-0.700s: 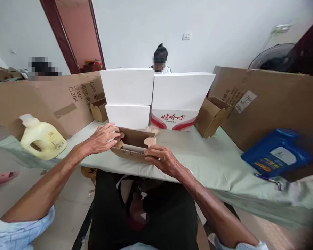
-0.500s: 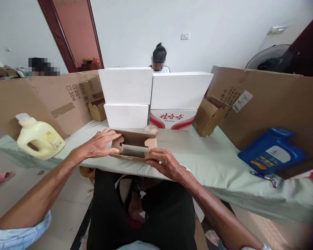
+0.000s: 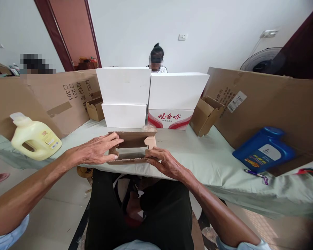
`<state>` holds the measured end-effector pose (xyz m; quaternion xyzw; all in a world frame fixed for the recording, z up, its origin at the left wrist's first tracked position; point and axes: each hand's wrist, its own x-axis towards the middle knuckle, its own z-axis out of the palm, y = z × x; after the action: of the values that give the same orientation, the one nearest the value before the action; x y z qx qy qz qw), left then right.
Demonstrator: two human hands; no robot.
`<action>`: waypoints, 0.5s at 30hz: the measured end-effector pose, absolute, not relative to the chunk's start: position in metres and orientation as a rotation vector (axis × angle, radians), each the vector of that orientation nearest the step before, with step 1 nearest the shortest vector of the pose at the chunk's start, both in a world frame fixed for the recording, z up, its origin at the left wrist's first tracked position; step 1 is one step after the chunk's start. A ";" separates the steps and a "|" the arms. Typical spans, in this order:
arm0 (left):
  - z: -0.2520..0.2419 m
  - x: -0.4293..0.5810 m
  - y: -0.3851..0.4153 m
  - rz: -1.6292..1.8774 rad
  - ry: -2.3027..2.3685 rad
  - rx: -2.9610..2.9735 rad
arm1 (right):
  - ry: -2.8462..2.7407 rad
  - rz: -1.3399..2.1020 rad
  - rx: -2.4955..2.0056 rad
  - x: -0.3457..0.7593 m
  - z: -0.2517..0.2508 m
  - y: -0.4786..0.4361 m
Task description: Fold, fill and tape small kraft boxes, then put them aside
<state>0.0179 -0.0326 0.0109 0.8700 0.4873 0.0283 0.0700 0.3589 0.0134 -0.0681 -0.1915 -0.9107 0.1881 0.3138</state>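
Note:
A small brown cardboard box (image 3: 135,160) sits at the table's near edge, its open side facing up. Through the opening I can see a pale surface between the inner walls. My left hand (image 3: 103,149) grips the left end, with fingers over the far corner and thumb at the near corner, hiding part of the flap there. At the near right corner, my right hand (image 3: 164,160) pinches the wall between thumb and fingers. A notched end flap (image 3: 150,141) shows just above the right fingers. Crumpled clear plastic (image 3: 149,128) lies behind the box.
White boxes (image 3: 123,86) are stacked ahead, with a red-printed box (image 3: 170,119) at lower right. Smaller brown boxes (image 3: 205,116) flank them. A yellowish jug (image 3: 36,137) stands left; a blue bottle (image 3: 263,149) and a pen (image 3: 255,175) lie right. A person (image 3: 156,60) sits beyond the stack.
My left fingers have shifted over the box's left end, and less of its left flap shows. My right hand keeps its grip. The whole view has moved slightly.

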 end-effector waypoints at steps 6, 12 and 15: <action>-0.001 -0.009 -0.040 0.488 1.316 2.536 | -2.331 0.517 -0.517 0.368 -0.066 0.020; -0.044 -0.018 -0.041 0.887 1.518 2.611 | -2.388 0.581 -0.549 0.359 -0.061 0.032; -0.060 -0.021 -0.034 1.070 1.530 2.553 | -2.434 0.601 -0.593 0.356 -0.057 0.040</action>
<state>-0.0207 -0.0336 -0.0596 0.8071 0.4838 0.3383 -0.0104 0.3563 0.0396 -0.0567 -0.2210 -0.9073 0.2239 0.2788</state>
